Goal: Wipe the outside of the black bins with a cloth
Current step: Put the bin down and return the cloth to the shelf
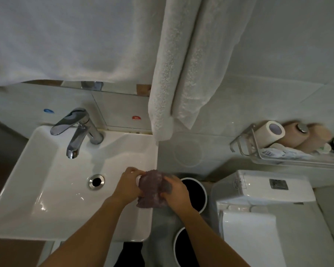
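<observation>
Purple cloth [151, 188] bunched between left hand [128, 186] and right hand [176, 194], both gripping it, over right edge of sink [46, 189]. Soft, light, likely damp; best held wadded in palm. Two bins [198, 191] on floor below, untouched.

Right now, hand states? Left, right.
Left hand: closed, gripping the cloth.
Right hand: closed, gripping the same cloth.
</observation>
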Tool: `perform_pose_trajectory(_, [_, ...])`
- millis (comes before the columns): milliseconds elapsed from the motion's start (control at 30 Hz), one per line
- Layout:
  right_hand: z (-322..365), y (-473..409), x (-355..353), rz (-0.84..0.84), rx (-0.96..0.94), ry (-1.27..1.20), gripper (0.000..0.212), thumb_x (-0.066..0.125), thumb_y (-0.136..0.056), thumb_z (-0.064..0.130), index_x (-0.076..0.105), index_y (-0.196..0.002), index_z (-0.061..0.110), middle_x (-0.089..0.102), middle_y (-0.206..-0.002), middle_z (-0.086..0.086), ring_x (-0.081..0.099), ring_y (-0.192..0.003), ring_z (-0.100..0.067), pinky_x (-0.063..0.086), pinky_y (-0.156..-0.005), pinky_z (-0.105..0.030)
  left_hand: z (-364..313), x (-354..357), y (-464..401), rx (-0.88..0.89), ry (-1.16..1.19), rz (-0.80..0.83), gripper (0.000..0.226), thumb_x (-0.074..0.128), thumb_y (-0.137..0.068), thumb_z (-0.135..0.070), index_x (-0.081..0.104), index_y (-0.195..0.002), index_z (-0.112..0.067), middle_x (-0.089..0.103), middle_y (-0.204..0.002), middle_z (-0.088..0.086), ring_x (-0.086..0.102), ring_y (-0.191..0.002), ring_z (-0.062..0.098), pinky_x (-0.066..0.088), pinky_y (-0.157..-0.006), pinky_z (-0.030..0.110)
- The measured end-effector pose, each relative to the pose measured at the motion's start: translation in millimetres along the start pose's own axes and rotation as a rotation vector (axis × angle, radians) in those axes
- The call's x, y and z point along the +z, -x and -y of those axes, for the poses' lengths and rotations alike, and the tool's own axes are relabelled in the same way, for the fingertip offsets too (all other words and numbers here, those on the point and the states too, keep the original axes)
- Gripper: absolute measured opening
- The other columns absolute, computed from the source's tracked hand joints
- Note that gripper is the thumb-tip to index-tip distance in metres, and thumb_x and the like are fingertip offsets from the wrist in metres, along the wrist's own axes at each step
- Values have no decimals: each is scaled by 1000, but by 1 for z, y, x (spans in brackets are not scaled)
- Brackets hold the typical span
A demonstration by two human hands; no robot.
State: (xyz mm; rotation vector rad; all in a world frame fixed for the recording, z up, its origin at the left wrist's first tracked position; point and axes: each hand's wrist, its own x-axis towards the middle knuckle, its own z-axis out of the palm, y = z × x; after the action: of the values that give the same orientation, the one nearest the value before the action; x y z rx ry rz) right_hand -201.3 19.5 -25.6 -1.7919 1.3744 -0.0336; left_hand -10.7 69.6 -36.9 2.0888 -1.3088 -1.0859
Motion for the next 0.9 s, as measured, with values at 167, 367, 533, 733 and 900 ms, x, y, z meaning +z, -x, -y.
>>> perform_pose_trajectory(167, [1,4,5,25,-59,48,51,63,-85,12,57,-135,16,56,-137,-9,53,-126,-26,40,-105,-31,-6,3,2,92,-125,135,68,77,-69,-6,58,-133,-17,61,-121,0,56,-101,15,42,-86,15])
perform_pose_trajectory(367, [5,5,16,91,-107,13,36,55,-93,13,58,-128,16,70,-112,-10,65,-101,-28,50,-85,-36,-3,11,5,59,-118,137,75,74,-76,-4,46,-144,-16,57,-137,1,57,-114,17,42,-97,20])
perform_pose_trajectory(533, [6,5,8,50,-96,59,26,55,-93,17,63,-117,11,68,-111,-9,62,-104,-27,48,-88,-34,-12,1,-4,56,-195,163,68,77,-76,-13,51,-139,-18,57,-135,-2,57,-115,17,38,-90,16])
perform_pose_trajectory(733, [12,1,14,103,-84,138,31,50,-98,20,58,-126,12,64,-118,-12,59,-109,-28,46,-91,-35,-22,12,5,39,-193,115,50,61,-95,-21,46,-142,-18,58,-137,3,57,-120,20,42,-103,28])
perform_pose_trajectory(900, [9,4,-1,199,-108,190,35,54,-94,24,58,-128,16,66,-118,-16,60,-109,-35,49,-91,-39,-40,4,-3,54,-384,189,42,58,-96,-27,49,-136,-15,59,-133,6,58,-119,23,42,-99,28])
